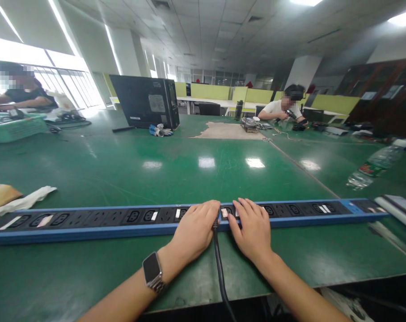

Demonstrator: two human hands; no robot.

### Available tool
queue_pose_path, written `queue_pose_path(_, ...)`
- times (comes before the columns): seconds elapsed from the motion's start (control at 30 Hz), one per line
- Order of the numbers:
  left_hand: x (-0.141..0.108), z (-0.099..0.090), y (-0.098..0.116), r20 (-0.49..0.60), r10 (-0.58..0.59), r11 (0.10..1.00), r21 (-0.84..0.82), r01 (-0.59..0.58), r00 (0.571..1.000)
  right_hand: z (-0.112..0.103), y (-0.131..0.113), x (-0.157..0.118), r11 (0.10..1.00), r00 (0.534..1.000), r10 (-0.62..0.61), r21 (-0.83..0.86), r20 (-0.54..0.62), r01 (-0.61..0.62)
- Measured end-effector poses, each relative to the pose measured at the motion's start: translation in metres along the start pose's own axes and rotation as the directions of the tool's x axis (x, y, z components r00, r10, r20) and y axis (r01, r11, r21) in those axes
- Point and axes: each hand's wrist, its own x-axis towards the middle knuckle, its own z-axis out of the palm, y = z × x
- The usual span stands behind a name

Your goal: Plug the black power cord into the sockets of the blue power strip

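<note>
A long blue power strip (116, 232) with black sockets and small paper labels lies across the green table in front of me. My left hand (196, 226), with a watch on its wrist, is closed around a black cable plug (215, 222) at the middle of the strip. The plug is mostly hidden by my fingers, so I cannot tell how far it sits in a socket. Its black cable (219, 268) runs down over the table's near edge. Just right of the plug, my right hand (253, 226) rests on the strip, thumb and fingers apart.
A black computer case (145, 103) stands at the back, with gloves (161, 130) beside it. A plastic bottle (377, 163) lies at right, and a green basket (17, 127) is at far left. Two people sit across the table, one left and one right.
</note>
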Motion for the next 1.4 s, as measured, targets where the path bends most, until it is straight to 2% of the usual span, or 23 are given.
queue_pose_path(0.07,0.017,-0.016,-0.010,-0.144,-0.065,0.982,-0.184,0.038,0.987,-0.008,0.002,0.007,0.981,0.995,0.099,0.163,0.030,-0.102)
queue_pose_path(0.1,0.027,-0.026,-0.013,-0.315,-0.204,0.948,-0.301,0.106,0.927,-0.016,0.005,0.013,0.938,0.983,0.164,0.295,0.085,-0.182)
queue_pose_path(0.13,0.038,-0.036,-0.014,-0.494,-0.340,0.908,-0.396,0.141,0.801,-0.026,0.009,0.021,0.856,0.960,0.227,0.437,0.165,-0.278)
queue_pose_path(0.17,0.048,-0.045,-0.012,-0.607,-0.417,0.881,-0.452,0.138,0.676,-0.038,0.014,0.030,0.719,0.919,0.275,0.574,0.283,-0.392)
queue_pose_path(0.2,0.056,-0.051,-0.008,-0.626,-0.414,0.880,-0.462,0.114,0.661,-0.051,0.019,0.039,0.551,0.859,0.310,0.660,0.407,-0.511)
queue_pose_path(0.23,0.061,-0.053,-0.002,-0.536,-0.319,0.899,-0.433,0.070,0.782,-0.064,0.023,0.048,0.412,0.801,0.338,0.688,0.494,-0.598)
queue_pose_path(0.27,0.065,-0.053,0.006,-0.422,-0.199,0.917,-0.397,0.017,0.885,-0.076,0.026,0.057,0.329,0.758,0.371,0.687,0.536,-0.647)
queue_pose_path(0.3,0.066,-0.049,0.014,-0.315,-0.107,0.927,-0.374,-0.019,0.943,-0.087,0.027,0.063,0.295,0.734,0.370,0.678,0.569,-0.674)
queue_pose_path(0.33,0.067,-0.042,0.022,-0.229,-0.050,0.930,-0.366,-0.039,0.972,-0.096,0.026,0.068,0.305,0.723,0.358,0.658,0.591,-0.688)
queue_pose_path(0.37,0.067,-0.034,0.029,-0.170,-0.027,0.925,-0.379,-0.040,0.985,-0.102,0.024,0.071,0.359,0.727,0.326,0.632,0.605,-0.687)
queue_pose_path(0.43,0.067,-0.015,0.039,-0.109,-0.028,0.906,-0.424,-0.021,0.994,-0.108,0.018,0.072,0.543,0.745,0.217,0.556,0.631,-0.629)
queue_pose_path(0.5,0.068,0.000,0.043,-0.083,-0.025,0.883,-0.469,-0.017,0.996,-0.108,0.016,0.070,0.706,0.738,0.121,0.465,0.664,-0.535)
queue_pose_path(0.6,0.068,0.013,0.041,-0.050,0.030,0.865,-0.498,-0.051,0.998,-0.102,0.029,0.069,0.806,0.684,0.102,0.343,0.722,-0.483)
queue_pose_path(0.63,0.066,0.015,0.038,-0.025,0.051,0.878,-0.475,-0.057,0.998,-0.099,0.036,0.069,0.826,0.687,0.135,0.301,0.714,-0.476)
queue_pose_path(0.7,0.058,0.015,0.033,0.057,0.068,0.935,-0.353,-0.044,0.996,-0.095,0.051,0.069,0.872,0.731,0.206,0.216,0.650,-0.439)
queue_pose_path(0.77,0.047,0.013,0.027,0.137,0.028,0.984,-0.176,-0.004,0.990,-0.091,0.062,0.069,0.902,0.774,0.249,0.152,0.583,-0.404)
queue_pose_path(0.87,0.031,0.009,0.019,0.175,-0.054,0.998,-0.014,0.057,0.983,-0.087,0.066,0.067,0.912,0.778,0.275,0.103,0.565,-0.397)
queue_pose_path(1.0,0.019,0.004,0.013,0.169,-0.097,0.995,0.035,0.092,0.981,-0.086,0.061,0.061,0.930,0.786,0.254,0.082,0.563,-0.359)
queue_pose_path(1.17,0.016,0.002,0.012,0.158,-0.119,0.992,0.047,0.113,0.980,-0.080,0.050,0.051,0.979,0.871,0.197,-0.049,0.450,-0.196)
queue_pose_path(1.33,0.011,-0.002,0.008,0.134,-0.146,0.986,0.104,0.133,0.980,-0.073,0.033,0.039,0.963,0.889,0.212,-0.243,0.406,-0.119)
queue_pose_path(1.4,0.006,-0.004,0.004,0.130,-0.168,0.980,0.132,0.151,0.977,-0.071,0.034,0.036,0.961,0.891,0.221,-0.245,0.397,-0.129)
